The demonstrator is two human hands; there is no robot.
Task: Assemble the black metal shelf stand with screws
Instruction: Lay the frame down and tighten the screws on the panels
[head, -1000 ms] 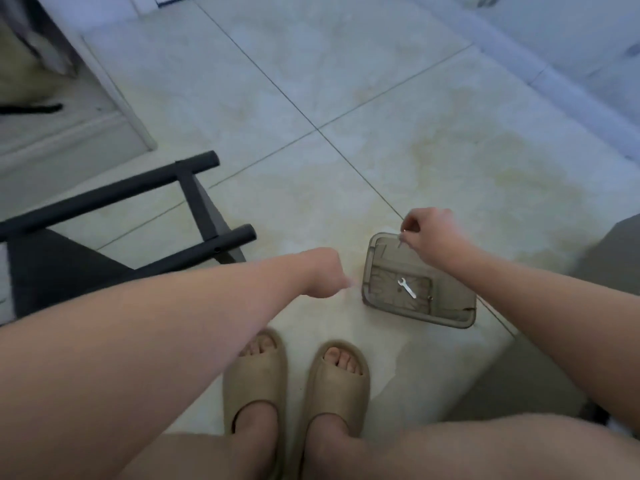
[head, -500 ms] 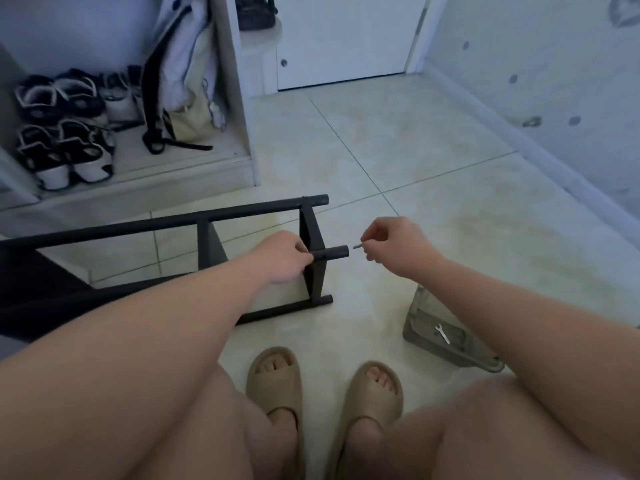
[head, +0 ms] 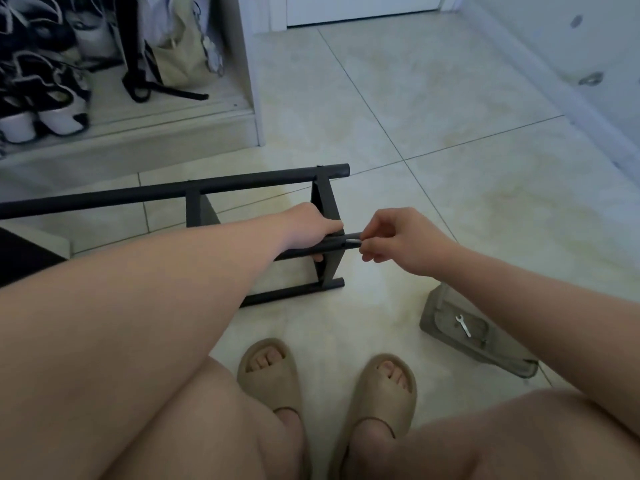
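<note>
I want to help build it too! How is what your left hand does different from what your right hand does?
The left hand wraps around the black bar of the shelf stand, while the right hand pinches a small silvery screw. The left hand sits along the bar beside the upright plate, and the right hand is at the bar's open end. Both work on the same bar.
</note>
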